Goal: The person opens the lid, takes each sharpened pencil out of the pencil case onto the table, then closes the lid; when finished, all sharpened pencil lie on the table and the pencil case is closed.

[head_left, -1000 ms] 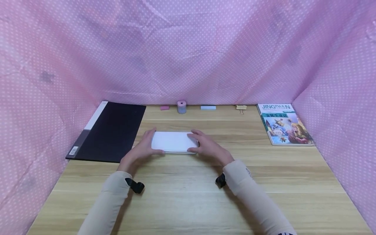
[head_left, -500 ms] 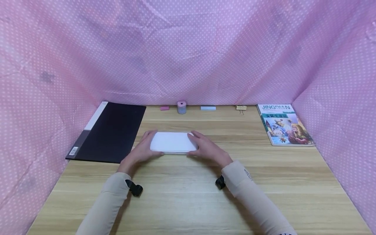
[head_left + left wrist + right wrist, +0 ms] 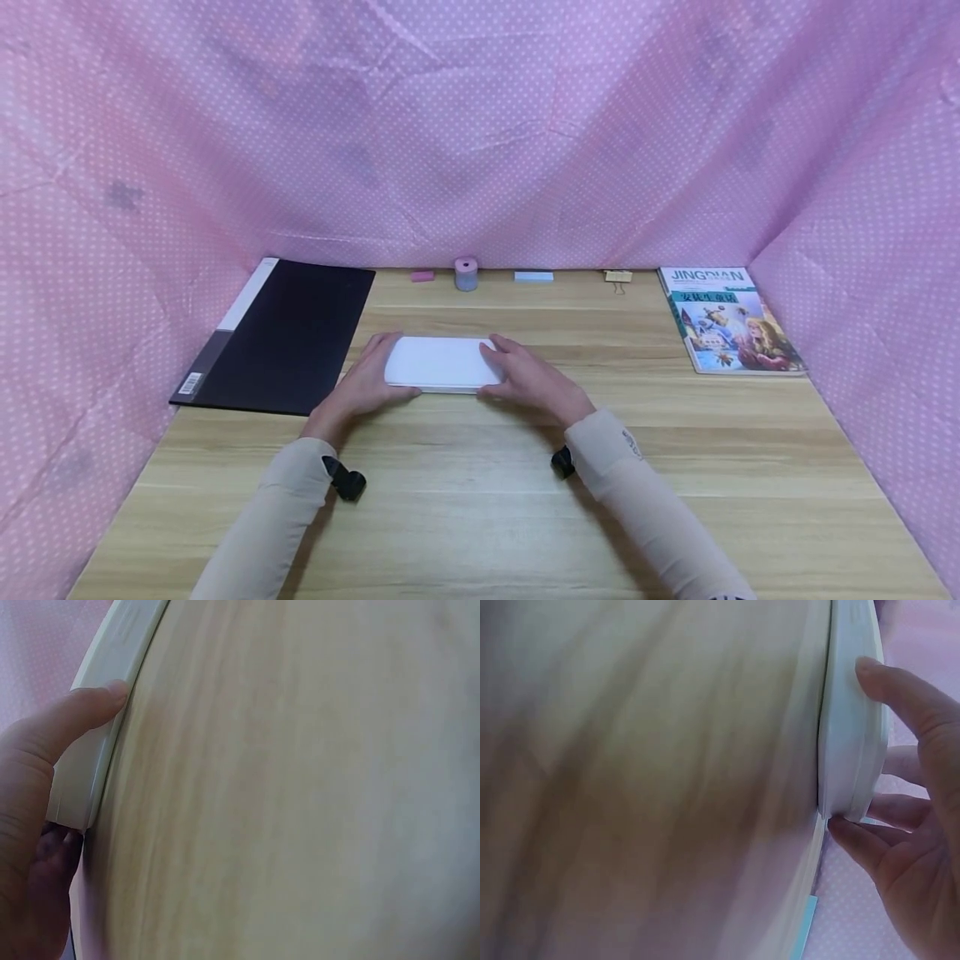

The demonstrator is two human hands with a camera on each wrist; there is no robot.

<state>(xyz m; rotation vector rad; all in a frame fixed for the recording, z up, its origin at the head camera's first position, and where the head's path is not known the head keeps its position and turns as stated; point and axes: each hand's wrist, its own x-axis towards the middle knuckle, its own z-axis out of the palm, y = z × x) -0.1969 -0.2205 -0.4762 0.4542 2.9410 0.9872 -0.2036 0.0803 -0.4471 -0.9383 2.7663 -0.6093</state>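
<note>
A flat white box (image 3: 438,362) with rounded corners lies crosswise on the wooden table, in the middle of the head view. My left hand (image 3: 367,379) grips its left end. In the left wrist view that thumb (image 3: 94,709) presses along the near side wall, while the other fingers go behind the end. At the right end my right hand (image 3: 528,377) holds the box, with a thumb (image 3: 889,682) against the side wall and fingertips (image 3: 859,836) round the end corner in the right wrist view.
A black folder (image 3: 285,333) lies at the left, a picture magazine (image 3: 731,321) at the right. Along the back stand a pink eraser-like block (image 3: 422,276), a pink-and-grey cylinder (image 3: 466,273), a light blue block (image 3: 533,277) and a binder clip (image 3: 618,277). Pink dotted cloth (image 3: 480,150) encloses the table.
My right fingers have shifted from the top of the box to round its right end. The box has moved very slightly left, staying between both hands.
</note>
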